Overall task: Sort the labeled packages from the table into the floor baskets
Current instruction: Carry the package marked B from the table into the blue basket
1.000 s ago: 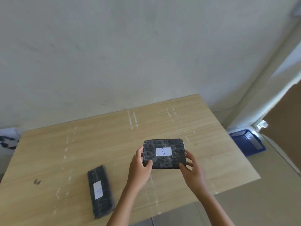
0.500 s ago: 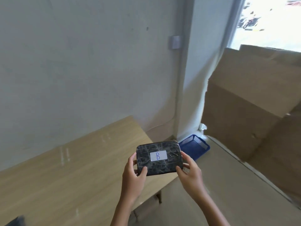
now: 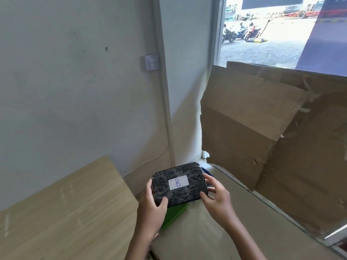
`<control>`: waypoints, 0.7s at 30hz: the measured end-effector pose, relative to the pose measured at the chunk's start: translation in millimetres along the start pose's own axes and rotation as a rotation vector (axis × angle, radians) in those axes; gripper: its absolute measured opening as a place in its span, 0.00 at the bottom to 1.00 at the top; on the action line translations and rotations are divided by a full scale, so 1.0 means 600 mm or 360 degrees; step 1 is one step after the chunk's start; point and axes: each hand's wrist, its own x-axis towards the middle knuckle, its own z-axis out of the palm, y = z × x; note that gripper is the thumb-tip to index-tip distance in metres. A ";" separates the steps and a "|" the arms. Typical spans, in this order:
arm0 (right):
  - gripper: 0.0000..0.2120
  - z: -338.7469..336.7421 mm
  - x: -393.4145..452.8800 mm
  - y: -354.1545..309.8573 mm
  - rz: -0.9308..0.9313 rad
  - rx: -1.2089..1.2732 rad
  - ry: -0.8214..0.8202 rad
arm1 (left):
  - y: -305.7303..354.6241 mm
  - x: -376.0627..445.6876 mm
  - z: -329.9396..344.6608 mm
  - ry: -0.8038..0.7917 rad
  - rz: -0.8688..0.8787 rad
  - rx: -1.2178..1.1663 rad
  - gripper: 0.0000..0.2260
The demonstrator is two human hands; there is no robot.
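Your black package (image 3: 179, 184) hides most of what lies on the floor behind it. Below the package, only a green corner of one basket (image 3: 173, 212) shows; your left hand (image 3: 152, 209) covers its near side, so contents and full outline cannot be told. Above and right of the package, a sliver of blue basket (image 3: 206, 171) shows, the rest concealed. The package's underside is out of sight, and your right hand's (image 3: 217, 199) fingertips disappear behind its right end. Left of the package, the table (image 3: 65, 212) is cut off by the left and bottom edges. Both your forearms run out of the bottom edge.
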 end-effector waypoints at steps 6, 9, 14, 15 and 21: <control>0.26 -0.038 0.160 0.027 0.0067 -0.0064 -0.0011 | 0.016 0.143 0.095 -0.0021 -0.0126 -0.0135 0.32; 0.26 -0.050 0.228 0.044 0.0100 -0.0091 0.0007 | 0.015 0.205 0.140 -0.0059 -0.0178 -0.0175 0.32; 0.27 -0.080 0.329 0.079 0.0127 -0.0136 0.0002 | 0.023 0.291 0.214 -0.0152 -0.0198 -0.0112 0.31; 0.27 -0.087 0.347 0.087 0.0139 -0.0147 -0.0015 | 0.028 0.304 0.227 -0.0150 -0.0203 -0.0095 0.32; 0.26 -0.142 0.464 0.142 0.0154 -0.0227 -0.0141 | 0.062 0.370 0.313 -0.0123 -0.0208 0.0068 0.32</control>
